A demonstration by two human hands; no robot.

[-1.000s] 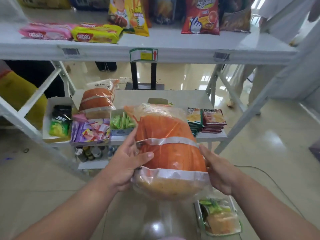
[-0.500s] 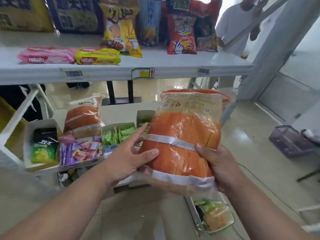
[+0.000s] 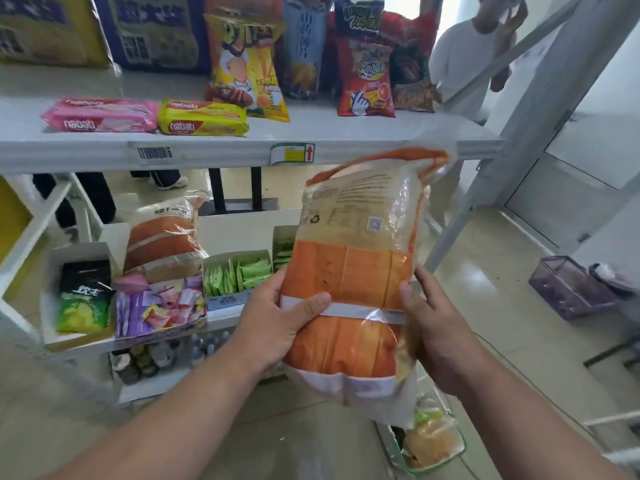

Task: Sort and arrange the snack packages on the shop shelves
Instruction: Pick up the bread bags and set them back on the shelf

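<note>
Fingers of the left hand (image 3: 277, 327) curl round the left edge of the large orange-and-clear plastic bread bag (image 3: 356, 271), thumb pressed across its white band; the right hand (image 3: 433, 327) grips the right edge, fingers wrapped behind. Bag is held in mid-air, long axis near upright, top tilted slightly right, overlapping the front lip of the white upper shelf (image 3: 346, 133). Open shelf surface lies directly above. Red chip packet (image 3: 365, 81) and yellow chip packet (image 3: 247, 71) stand behind that space. A second orange bread bag (image 3: 162, 237) leans on the lower shelf (image 3: 239, 230).
</note>
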